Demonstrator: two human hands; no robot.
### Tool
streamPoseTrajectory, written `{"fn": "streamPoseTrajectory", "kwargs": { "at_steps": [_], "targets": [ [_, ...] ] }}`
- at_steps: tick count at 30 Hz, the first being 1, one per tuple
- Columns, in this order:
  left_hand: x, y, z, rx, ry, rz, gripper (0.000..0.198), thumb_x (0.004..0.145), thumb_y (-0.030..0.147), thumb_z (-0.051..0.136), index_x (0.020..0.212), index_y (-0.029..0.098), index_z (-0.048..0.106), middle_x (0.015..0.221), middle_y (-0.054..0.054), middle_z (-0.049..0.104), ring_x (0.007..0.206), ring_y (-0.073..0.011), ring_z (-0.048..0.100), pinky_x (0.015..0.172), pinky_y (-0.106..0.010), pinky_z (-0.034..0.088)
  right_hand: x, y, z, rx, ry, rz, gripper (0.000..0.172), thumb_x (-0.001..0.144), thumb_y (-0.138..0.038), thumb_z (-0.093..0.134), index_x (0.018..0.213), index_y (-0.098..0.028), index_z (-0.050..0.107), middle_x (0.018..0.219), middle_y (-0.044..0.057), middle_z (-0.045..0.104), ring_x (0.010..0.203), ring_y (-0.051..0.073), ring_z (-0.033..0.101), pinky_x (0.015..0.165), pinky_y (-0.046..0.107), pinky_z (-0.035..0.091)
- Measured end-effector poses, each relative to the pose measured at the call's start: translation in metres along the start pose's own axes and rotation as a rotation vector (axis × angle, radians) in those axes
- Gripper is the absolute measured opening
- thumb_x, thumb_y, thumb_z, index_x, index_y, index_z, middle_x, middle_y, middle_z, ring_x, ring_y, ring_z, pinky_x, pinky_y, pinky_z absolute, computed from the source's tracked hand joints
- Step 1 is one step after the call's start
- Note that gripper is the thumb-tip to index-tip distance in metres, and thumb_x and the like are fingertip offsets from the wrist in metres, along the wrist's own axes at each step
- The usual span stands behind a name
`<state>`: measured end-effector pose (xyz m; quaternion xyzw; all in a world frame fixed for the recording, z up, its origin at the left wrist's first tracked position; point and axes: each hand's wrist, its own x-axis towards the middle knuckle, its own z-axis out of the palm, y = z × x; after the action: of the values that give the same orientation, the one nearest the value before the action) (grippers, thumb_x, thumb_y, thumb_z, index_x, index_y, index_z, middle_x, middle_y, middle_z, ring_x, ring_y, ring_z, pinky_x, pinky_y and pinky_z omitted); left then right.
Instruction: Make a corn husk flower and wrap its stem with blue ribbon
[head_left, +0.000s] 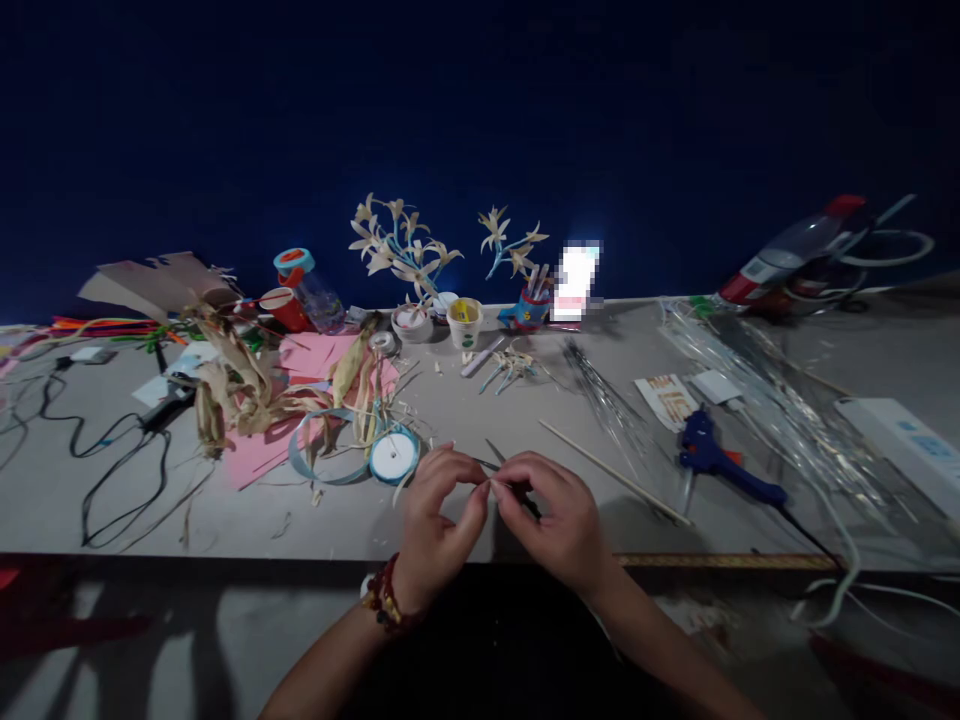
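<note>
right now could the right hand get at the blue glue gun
Probably yes: the glue gun lies just right of the right hand, with only a thin stick lying flat between.

Both forearms are bare and sleeveless, and the left wrist wears a beaded bracelet [381,598] of red and dark beads.

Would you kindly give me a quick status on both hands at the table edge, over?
Both shut: left hand and right hand pinch a small thin pale piece. Nearby, white ribbon spool to the left, thin wooden stick to the right; neither touched.
</note>
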<state>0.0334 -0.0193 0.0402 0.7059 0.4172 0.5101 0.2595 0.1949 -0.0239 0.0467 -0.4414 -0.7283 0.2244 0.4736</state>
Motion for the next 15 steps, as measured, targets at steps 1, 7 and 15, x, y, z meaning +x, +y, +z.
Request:
{"fn": "streamPoseTrajectory", "kwargs": {
  "at_steps": [1, 7, 15],
  "targets": [
    [0.0, 0.001, 0.0, 0.02, 0.003, 0.018, 0.014, 0.086, 0.008, 0.059, 0.084, 0.021, 0.061, 0.079, -0.001, 0.067, 0.079, -0.017, 0.064, 0.1, -0.046, 0.046, 0.0, 0.0, 0.001, -0.024, 0.005, -0.011, 0.009, 0.09, -0.013, 0.059, 0.086, -0.021, 0.061, 0.077, 0.002, 0.066, 0.066, 0.015, 0.06, 0.064, 0.028, 0.049],
    [0.001, 0.003, 0.001, 0.154, 0.046, 0.098, 0.016, 0.08, 0.006, 0.059, 0.081, 0.022, 0.058, 0.078, 0.0, 0.067, 0.077, -0.0172, 0.064, 0.102, -0.049, 0.045, -0.005, 0.002, 0.006, -0.096, 0.052, -0.053, 0.009, 0.09, -0.015, 0.059, 0.083, -0.021, 0.059, 0.074, 0.002, 0.067, 0.068, 0.017, 0.062, 0.065, 0.029, 0.05],
    [0.0, -0.015, -0.01, 0.293, 0.164, 0.079, 0.012, 0.084, 0.011, 0.054, 0.083, 0.022, 0.059, 0.079, -0.002, 0.068, 0.08, -0.0202, 0.066, 0.096, -0.047, 0.049, -0.008, 0.003, 0.008, -0.081, 0.146, -0.017, 0.011, 0.088, -0.014, 0.059, 0.081, -0.023, 0.059, 0.072, 0.0, 0.067, 0.065, 0.016, 0.064, 0.064, 0.028, 0.051]
  ]
}}
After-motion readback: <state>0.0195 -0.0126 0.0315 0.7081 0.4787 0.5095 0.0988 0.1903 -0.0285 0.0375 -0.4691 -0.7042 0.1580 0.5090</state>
